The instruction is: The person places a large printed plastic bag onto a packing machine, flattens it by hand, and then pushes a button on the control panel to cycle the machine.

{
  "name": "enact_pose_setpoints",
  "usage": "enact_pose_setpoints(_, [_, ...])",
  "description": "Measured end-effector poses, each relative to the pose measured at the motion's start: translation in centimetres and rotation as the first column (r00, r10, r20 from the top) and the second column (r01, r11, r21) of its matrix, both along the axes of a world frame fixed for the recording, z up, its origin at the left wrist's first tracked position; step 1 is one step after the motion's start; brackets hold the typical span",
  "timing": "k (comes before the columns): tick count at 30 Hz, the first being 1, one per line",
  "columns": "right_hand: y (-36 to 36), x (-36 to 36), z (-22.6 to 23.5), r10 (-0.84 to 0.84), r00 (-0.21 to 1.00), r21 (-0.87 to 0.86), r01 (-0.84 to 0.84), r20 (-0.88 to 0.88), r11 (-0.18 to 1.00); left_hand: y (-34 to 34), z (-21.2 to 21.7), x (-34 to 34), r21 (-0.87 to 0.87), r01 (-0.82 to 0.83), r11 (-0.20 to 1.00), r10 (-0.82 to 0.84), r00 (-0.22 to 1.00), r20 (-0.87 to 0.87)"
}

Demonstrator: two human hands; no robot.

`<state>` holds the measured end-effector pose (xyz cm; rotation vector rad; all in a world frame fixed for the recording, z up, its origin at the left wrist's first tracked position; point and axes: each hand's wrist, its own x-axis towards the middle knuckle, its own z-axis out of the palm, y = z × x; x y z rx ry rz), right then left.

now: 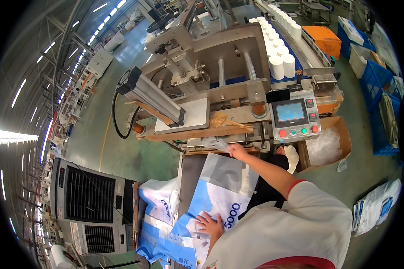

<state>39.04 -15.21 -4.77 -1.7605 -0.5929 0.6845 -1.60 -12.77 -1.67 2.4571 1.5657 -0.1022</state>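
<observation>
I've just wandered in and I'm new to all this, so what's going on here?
A person is working at a metal machine. Their right hand holds a crumpled piece of clear plastic at the machine's front edge. Their left hand lies spread on blue-and-white printed packaging. Beyond the machine, white rolls stand in rows, and a control panel sits to the right.

A bag (220, 193) is positioned under the left-hand fingers (203, 223), with the cooler (89, 195) placed to their left. Ahead of the right-hand fingers (231, 149), the machine (188, 114) is installed; to their right are located the panel (296, 117) and the box (347, 141).
</observation>
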Motion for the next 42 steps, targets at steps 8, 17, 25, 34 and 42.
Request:
enact_pose_setpoints(8, [-21.3, -3.9, 0.3, 0.207, 0.839, 0.251, -0.088, -0.503, 0.964, 3.1, 1.4, 1.8, 0.122, 0.231, 0.965, -0.222, 0.971, -0.084])
enact_pose_setpoints(17, [-55.0, 1.0, -10.6, -0.47, 0.484, -0.204, 0.504, -0.738, 0.839, 3.9, 0.2, 3.1, -0.055, 0.192, 0.98, -0.193, 0.981, -0.013])
enact_pose_setpoints(25, [-58.9, 10.3, -11.2, -0.935, 0.044, -0.024, 0.998, -0.351, 0.055, 4.0, 0.0, 3.1, -0.087, 0.094, 0.992, -0.101, 0.992, -0.078])
enact_pose_setpoints(34, [-44.9, 5.9, -16.9, -0.724, 0.258, -0.487, 0.593, -0.639, 0.641, 2.0, -0.6, -1.3, -0.039, -0.085, 0.996, 0.08, 0.99, -0.114])
enact_pose_setpoints(42, [-13.2, -5.4, 2.0, -0.207, 0.774, 0.054, 0.219, 0.598, 0.974, 1.4, 2.1, -0.4, -0.22, -0.156, 0.963, 0.113, 0.974, -0.194])
